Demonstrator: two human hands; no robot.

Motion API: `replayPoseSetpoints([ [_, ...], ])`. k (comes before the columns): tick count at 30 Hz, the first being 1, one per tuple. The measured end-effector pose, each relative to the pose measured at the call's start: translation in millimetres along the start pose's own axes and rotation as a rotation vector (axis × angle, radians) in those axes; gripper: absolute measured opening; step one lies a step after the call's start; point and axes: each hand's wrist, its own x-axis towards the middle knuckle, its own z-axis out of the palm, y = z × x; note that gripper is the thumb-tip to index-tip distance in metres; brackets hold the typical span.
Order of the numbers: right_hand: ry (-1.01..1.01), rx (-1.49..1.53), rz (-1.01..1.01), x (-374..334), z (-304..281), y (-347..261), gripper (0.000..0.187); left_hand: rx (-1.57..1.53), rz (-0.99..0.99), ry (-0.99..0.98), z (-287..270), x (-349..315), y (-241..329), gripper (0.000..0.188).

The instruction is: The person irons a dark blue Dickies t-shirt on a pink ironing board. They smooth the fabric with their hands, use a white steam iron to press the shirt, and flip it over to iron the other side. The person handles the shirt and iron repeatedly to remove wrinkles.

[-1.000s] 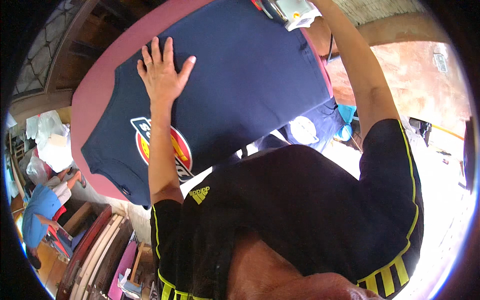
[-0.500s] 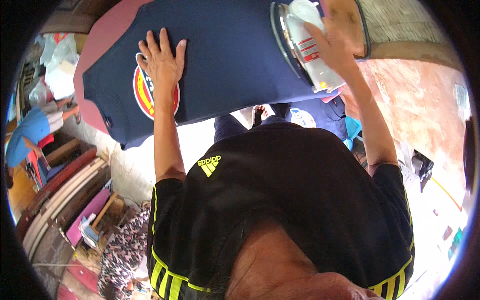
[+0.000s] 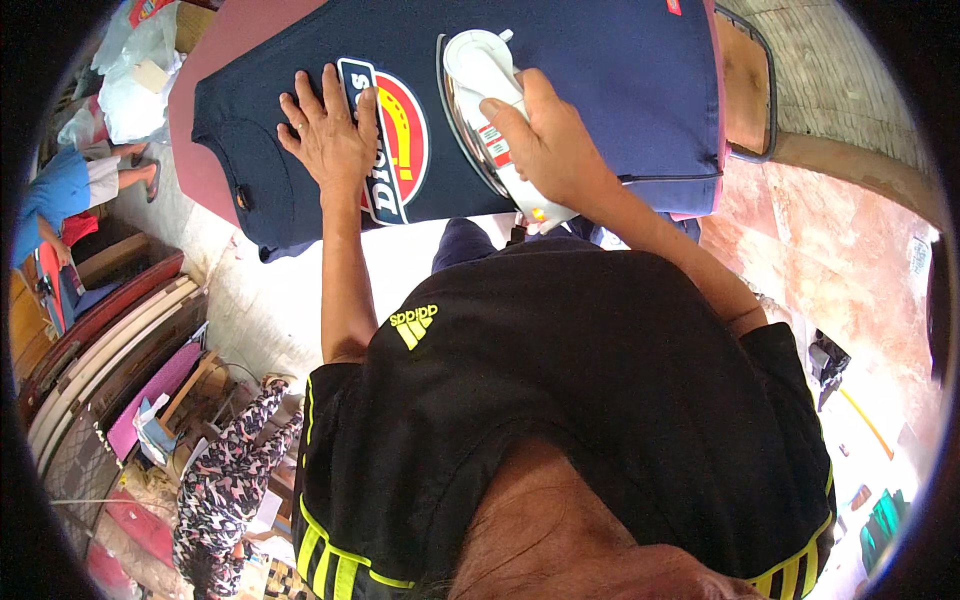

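A navy T-shirt [image 3: 620, 90] is spread over a pink-covered ironing board [image 3: 215, 70]. My right hand [image 3: 560, 145] grips the handle of a white and silver clothes iron [image 3: 480, 60], which rests on the shirt just right of its printed emblem [image 3: 405, 140] in red, yellow and white. A dark cord [image 3: 670, 178] trails rightward from behind my right wrist. My left hand [image 3: 335, 135] lies flat with fingers spread on the shirt, its thumb side at the emblem's left edge. The iron's soleplate is mostly hidden beneath its body.
Beyond the board's right end is a metal-framed rest [image 3: 752, 90]. To the left, a person in a blue top [image 3: 65, 200] stands near plastic bags [image 3: 140, 85]. Stacked boards [image 3: 110, 330] lean at lower left, and another person in patterned clothing [image 3: 225, 480] is below them.
My right hand has brought the iron left, from the board's right end to beside the emblem. The shirt's emblem now shows further right, largely uncovered by my left hand.
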Motion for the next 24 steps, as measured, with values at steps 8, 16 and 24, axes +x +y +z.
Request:
replayPoseSetpoints([
  [8,0.066,-0.160,-0.045,12.7,-12.6,0.0,0.039,0.113,0.073,-0.036,-6.0,7.0,1.6,0.065],
  [16,0.293,-0.454,-0.055,-6.3,-158.1,81.0,0.030,0.133,0.020,-0.080,-2.6,4.9,3.5,0.065],
  [24,0.416,-0.003,0.487,-9.9,-322.6,132.1,0.030,0.178,-0.003,-0.087,-2.9,10.1,2.8,0.065],
])
